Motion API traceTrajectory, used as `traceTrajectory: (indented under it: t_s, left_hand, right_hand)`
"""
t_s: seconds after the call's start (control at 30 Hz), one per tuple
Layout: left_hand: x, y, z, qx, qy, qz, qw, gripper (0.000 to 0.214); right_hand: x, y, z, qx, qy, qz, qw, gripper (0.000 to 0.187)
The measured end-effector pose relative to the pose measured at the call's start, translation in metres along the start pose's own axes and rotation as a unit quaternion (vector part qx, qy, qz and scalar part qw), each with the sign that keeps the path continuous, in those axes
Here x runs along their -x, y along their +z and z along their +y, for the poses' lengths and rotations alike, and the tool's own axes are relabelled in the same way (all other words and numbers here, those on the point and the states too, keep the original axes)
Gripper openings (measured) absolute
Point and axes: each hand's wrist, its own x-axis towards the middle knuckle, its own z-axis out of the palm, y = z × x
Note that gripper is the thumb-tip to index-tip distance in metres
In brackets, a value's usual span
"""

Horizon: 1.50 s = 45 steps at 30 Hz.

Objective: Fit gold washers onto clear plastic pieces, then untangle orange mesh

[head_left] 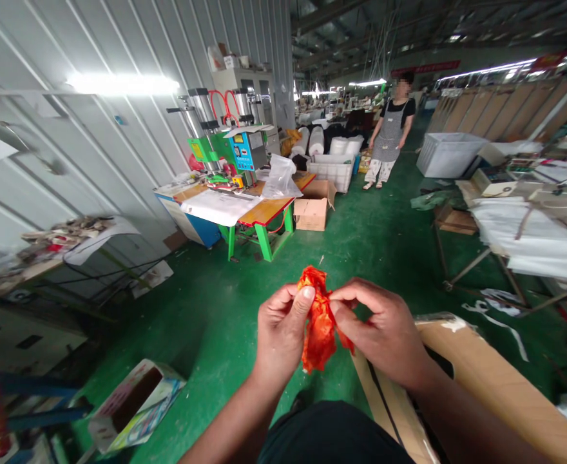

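A crumpled piece of bright orange-red fabric (319, 338) hangs between my two hands, in front of my body. My left hand (286, 322) is closed on its upper left side, with the thumb pressed flat over the gathered part. From the right, my right hand (380, 325) pinches the cloth between thumb and fingertips near the same gathered spot. A small tuft sticks up above my left thumb, and the longer part droops below. The folds hide the fabric's full shape.
A large open cardboard box (496, 380) stands close at my lower right. A smaller open box (133, 403) lies at lower left. Ahead is a green press machine (216, 148) on a table. A person (392, 132) in an apron stands in the aisle near a grey bin (450, 154).
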Motion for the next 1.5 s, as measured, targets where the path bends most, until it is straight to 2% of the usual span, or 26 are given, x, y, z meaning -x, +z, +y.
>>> traceTrajectory:
  t_s: [0.07,0.17,0.2,0.3,0.37,0.47,0.6,0.73,1.0,1.1,1.27,1.33,1.4,1.5]
  left_hand:
    - [0.0,-0.001,0.0,-0.007,0.006,0.012,1.0,0.023]
    - [-0.001,0.0,0.001,-0.028,0.01,0.035,0.999,0.023]
    - [-0.002,0.001,0.003,-0.035,0.011,0.039,0.999,0.023]
    - [-0.003,0.004,0.005,-0.044,0.01,0.037,0.998,0.024]
    - [-0.003,0.005,0.006,-0.036,-0.001,0.029,0.999,0.026]
    - [-0.004,0.004,0.003,-0.007,-0.032,0.019,0.999,0.031]
    - [-0.006,0.002,-0.001,0.052,-0.085,0.006,0.995,0.035]
    - [-0.006,0.006,-0.002,0.085,-0.099,0.017,0.991,0.034]
    - [-0.01,0.009,-0.003,0.075,-0.098,0.012,0.992,0.035]
    - [-0.014,0.008,0.0,0.071,-0.111,-0.02,0.991,0.034]
    - [-0.016,0.007,0.004,0.109,-0.138,-0.062,0.982,0.024]
    - [-0.017,0.007,0.003,0.096,-0.133,-0.081,0.983,0.027]
    - [-0.018,0.006,0.002,0.06,-0.117,-0.081,0.988,0.032]
    - [-0.021,0.006,-0.001,0.004,-0.091,-0.052,0.995,0.036]
  right_hand:
    - [0.001,-0.003,-0.001,0.004,-0.011,0.026,1.0,0.014]
    - [0.002,-0.006,-0.004,0.069,-0.057,0.109,0.99,0.008]
    - [0.002,-0.006,-0.005,0.096,-0.073,0.116,0.986,0.01]
    - [0.002,-0.002,-0.004,0.151,-0.095,0.063,0.982,0.017]
    - [0.003,0.0,0.0,0.155,-0.079,0.035,0.984,0.013]
    - [0.002,0.001,0.005,0.079,-0.012,-0.011,0.997,0.009]
    - [0.0,-0.005,0.004,-0.04,0.058,-0.081,0.994,0.018]
    - [-0.001,-0.011,0.004,-0.077,0.094,-0.111,0.986,0.026]
    - [-0.004,-0.013,0.013,-0.091,0.109,-0.124,0.982,0.028]
    - [-0.006,-0.014,0.014,-0.093,0.126,-0.115,0.981,0.028]
    - [-0.011,-0.013,0.021,-0.163,0.171,-0.105,0.966,0.03]
    - [-0.013,-0.012,0.025,-0.171,0.177,-0.097,0.964,0.03]
    - [-0.015,-0.01,0.029,-0.135,0.167,-0.071,0.974,0.026]
    - [-0.017,-0.005,0.031,-0.039,0.117,0.01,0.992,0.016]
